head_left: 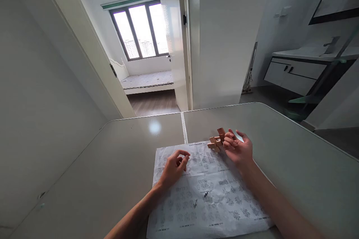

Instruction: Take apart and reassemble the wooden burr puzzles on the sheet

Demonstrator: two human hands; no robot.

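A small cluster of interlocking wooden puzzle pieces (215, 143) lies at the far edge of a printed instruction sheet (193, 194). My right hand (238, 148) is beside the cluster, palm turned up, its fingers curled in against the wood and the thumb raised apart. Whatever those fingers close on is hidden. Over the sheet's left half rests my left hand (176, 166), loosely bent, with a gap between thumb and forefinger and nothing visible in it. The creased sheet carries rows of small line drawings and has a few dark marks or tears near its middle.
The grey table (123, 164) has a seam running away from me behind the sheet. Beyond it are an open white door (174, 37), a bed (148, 80) under a window, and a washbasin cabinet (294, 73) at right. A wall stands close on the left.
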